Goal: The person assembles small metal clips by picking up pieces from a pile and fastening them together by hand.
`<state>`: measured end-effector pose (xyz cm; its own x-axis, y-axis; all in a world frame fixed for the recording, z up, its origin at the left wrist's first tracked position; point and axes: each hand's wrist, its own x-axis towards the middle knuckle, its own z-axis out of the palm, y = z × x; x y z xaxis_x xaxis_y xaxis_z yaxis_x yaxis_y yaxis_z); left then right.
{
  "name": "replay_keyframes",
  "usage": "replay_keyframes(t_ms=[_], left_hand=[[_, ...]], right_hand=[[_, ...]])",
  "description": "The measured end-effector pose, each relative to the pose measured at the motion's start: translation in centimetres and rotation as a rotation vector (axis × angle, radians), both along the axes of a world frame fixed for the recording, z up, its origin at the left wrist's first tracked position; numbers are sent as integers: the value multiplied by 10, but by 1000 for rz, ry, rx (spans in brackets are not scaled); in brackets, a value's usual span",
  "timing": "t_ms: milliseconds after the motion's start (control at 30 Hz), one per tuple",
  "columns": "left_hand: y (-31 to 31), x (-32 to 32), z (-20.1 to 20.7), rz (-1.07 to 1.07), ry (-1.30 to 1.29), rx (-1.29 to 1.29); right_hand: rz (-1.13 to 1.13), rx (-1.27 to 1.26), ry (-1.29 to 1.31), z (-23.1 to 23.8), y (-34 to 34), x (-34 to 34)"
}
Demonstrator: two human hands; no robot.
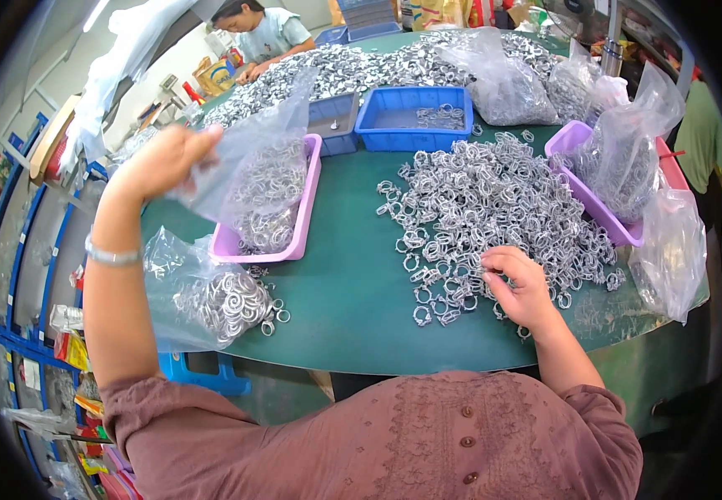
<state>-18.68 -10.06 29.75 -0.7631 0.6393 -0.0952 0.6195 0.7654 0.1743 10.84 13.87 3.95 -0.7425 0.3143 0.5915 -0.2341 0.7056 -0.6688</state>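
Observation:
My left hand (169, 160), raised at the left, is closed on the edge of a clear plastic bag (248, 158). This bag hangs over a pink tray (311, 204) of grey metal rings (268, 221), and its contents partly show through it. My right hand (518, 283) is at the near edge of a large heap of grey metal ring pieces (503, 200). Its thumb and fingers are drawn together; whatever they may hold is too small to make out. Below the tray, another clear bag (179, 292) lies on its side with plain rings (236, 302) at its mouth.
A blue bin (415, 140) and a grey bin (333, 142) stand mid-table on the green table (336, 308). A purple tray (588, 200) with filled bags is at the right. Across the table, a person (265, 37) works at a long heap of metal pieces (353, 67).

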Motion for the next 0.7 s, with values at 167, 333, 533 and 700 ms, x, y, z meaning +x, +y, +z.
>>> replay_keyframes(t_ms=[167, 333, 533, 700], left_hand=[[31, -53, -19, -264, 612, -105], [66, -69, -29, -101, 681, -402], [-6, -130, 7, 97, 836, 54], [-42, -172, 9, 322, 582, 297]], right_hand=[[1, 38, 18, -2, 0, -1], [-11, 0, 39, -11, 7, 2], [-18, 34, 18, -10, 0, 7], [-16, -18, 17, -15, 13, -5]])
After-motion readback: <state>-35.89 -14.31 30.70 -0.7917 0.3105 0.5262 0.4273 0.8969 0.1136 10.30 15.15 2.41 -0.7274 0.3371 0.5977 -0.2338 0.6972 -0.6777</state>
